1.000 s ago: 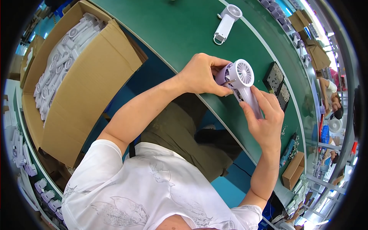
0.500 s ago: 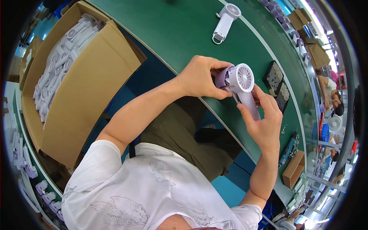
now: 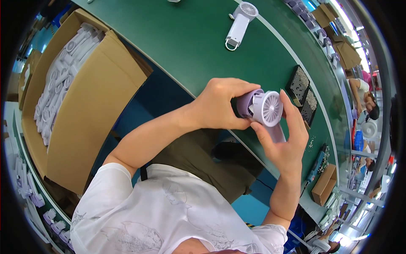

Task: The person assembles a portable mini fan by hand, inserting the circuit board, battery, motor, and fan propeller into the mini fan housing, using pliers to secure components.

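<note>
Both my hands are clamped on one handheld fan of white and pale purple plastic (image 3: pixel 270 109), holding it over the green worktop (image 3: pixel 190 46), close to the near edge. My left hand (image 3: pixel 222 104) grips the rounded purple shell (image 3: pixel 243 104) behind the fan's head between thumb and fingers. My right hand (image 3: pixel 284 137) holds the head's white spoked ring, forefinger along its right side and thumb low on its left; the handle slants down between them. A gap shows between ring and shell.

Toward the worktop's far edge lies another white plastic handheld fan (image 3: pixel 240 25), with a loop at its handle's end. Two black rectangular trays of small pieces (image 3: pixel 298 84) sit end to end, right of my hands. Past the near edge, on my left, stands a large brown cardboard box (image 3: pixel 95 114) filled with white plastic fan parts (image 3: pixel 63 76).
</note>
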`<state>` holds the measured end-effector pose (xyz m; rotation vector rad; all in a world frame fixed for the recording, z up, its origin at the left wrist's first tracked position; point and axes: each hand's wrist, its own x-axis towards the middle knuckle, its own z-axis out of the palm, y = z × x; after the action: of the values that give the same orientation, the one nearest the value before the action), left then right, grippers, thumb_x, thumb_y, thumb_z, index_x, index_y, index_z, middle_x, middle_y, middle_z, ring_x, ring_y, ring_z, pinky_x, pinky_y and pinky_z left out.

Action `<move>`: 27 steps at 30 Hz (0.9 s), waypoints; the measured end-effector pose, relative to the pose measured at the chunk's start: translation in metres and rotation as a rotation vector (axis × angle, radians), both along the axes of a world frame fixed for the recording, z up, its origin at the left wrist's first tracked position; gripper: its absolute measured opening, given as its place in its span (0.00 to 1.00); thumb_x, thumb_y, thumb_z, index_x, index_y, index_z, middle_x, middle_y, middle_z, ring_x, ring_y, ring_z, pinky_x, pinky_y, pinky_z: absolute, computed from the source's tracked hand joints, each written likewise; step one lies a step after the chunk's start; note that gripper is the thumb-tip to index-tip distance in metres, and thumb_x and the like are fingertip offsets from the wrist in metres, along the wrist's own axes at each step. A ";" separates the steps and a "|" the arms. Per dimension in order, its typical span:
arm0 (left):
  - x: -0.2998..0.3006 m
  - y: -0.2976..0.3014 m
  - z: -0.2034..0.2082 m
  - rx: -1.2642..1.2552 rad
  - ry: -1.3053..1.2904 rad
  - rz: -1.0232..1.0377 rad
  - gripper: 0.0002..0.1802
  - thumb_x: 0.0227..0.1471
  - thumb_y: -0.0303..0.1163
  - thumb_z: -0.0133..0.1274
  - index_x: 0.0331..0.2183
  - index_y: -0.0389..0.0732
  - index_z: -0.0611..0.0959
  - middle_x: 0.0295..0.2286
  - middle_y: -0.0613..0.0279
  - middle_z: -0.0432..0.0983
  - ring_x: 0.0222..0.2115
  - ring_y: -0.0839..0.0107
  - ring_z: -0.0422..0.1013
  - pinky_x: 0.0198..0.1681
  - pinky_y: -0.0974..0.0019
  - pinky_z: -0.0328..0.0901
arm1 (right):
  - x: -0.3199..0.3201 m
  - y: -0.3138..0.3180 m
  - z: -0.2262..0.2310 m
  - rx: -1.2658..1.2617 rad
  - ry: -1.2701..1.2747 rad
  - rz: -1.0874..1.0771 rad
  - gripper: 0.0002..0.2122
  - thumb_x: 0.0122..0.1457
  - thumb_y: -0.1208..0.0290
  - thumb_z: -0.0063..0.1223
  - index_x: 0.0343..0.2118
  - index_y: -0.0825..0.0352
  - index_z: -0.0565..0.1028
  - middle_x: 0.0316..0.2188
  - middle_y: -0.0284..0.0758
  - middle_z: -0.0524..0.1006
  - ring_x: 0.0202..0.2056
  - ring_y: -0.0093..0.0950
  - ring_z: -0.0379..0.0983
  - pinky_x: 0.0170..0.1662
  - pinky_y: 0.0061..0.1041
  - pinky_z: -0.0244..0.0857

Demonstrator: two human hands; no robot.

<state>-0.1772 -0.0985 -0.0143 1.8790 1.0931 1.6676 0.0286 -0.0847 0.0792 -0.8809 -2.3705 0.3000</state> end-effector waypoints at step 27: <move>0.033 -0.009 -0.008 0.224 0.164 -0.110 0.29 0.41 0.21 0.71 0.47 0.25 0.79 0.45 0.37 0.80 0.44 0.43 0.80 0.43 0.54 0.79 | 0.046 -0.034 -0.033 0.090 0.145 0.046 0.23 0.50 0.75 0.70 0.48 0.77 0.75 0.47 0.58 0.78 0.43 0.50 0.81 0.45 0.41 0.78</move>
<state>-0.1442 -0.1076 -0.0223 2.2085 0.8742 1.6553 0.0750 -0.1186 0.0459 -0.7390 -2.2541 0.2633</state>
